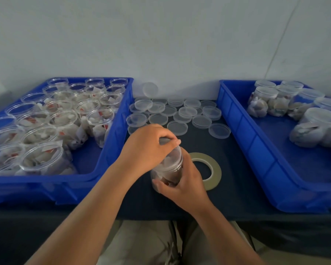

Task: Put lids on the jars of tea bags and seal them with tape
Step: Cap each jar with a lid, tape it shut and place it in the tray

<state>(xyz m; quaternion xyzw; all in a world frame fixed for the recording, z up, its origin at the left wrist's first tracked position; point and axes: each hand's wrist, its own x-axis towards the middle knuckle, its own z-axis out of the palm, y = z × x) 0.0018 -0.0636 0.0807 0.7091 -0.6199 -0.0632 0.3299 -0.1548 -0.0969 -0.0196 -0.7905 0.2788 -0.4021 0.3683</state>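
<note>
One clear plastic jar (167, 169), just left of one pale tape roll (216, 170): left hand (147, 144) grips its lid (164, 140), right hand (182, 180) its body. Two blue plastic crates (111, 148) flank the roll.

On the dark cloth-covered table (237, 190), a blue plastic bin (112, 144) stands at the left and holds open clear plastic jars of tea bags (65, 119). A second blue plastic bin (243, 134) at the right holds lidded clear plastic jars (275, 100). Between the bins, loose clear round plastic lids (177, 111) lie toward the back, and one upright lid (150, 89) leans on the white wall (161, 44) behind. In front of them a pale flat tape roll (216, 169) lies just right of a single clear jar (169, 169). The left hand (147, 144) is on the jar's top and the right hand (183, 180) is round its side.
</note>
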